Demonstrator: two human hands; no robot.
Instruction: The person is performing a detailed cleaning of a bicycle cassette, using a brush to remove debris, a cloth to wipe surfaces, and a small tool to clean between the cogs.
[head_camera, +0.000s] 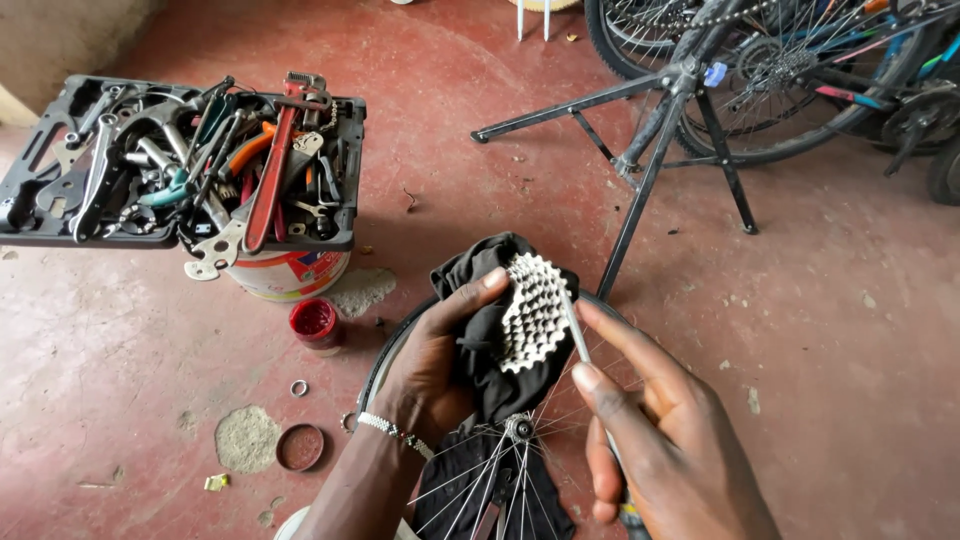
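Tools fill the black tray (40, 215) at the far left, and it sits on top of a white bucket (290, 275) on the red floor (830, 400). I see a long red wrench (275, 170) in it, with grey spanners and pliers with orange grips. They look hard, heavy and a bit oily.

Next comes a small red pot (317, 323), open, with its round lid (300, 447) lying near it. A little metal ring (299, 387) lies between them.

Then I see my left hand (430, 365). It is curled around a black rag (490, 340), with the thumb pressed on top. The rag is soft and floppy, and it wraps the stack of gears (530, 310). The gears are silver metal, round, with many small sharp teeth. I think they are heavy for their size, stiff, and slippery if greasy. So the rag is a good place to hold them, from the back and sides, away from the teeth.

My right hand (650, 440) is closed on a thin metal tool (577, 335). The finger and thumb pinch it like a pencil, and its tip touches the gears. It looks stiff and light.

Under both hands lies a bike wheel (385, 350) with thin shiny spokes. Those would bend if I pushed hard.

At the far right stands a black bike stand (640, 195), and bikes (800, 70) behind it.
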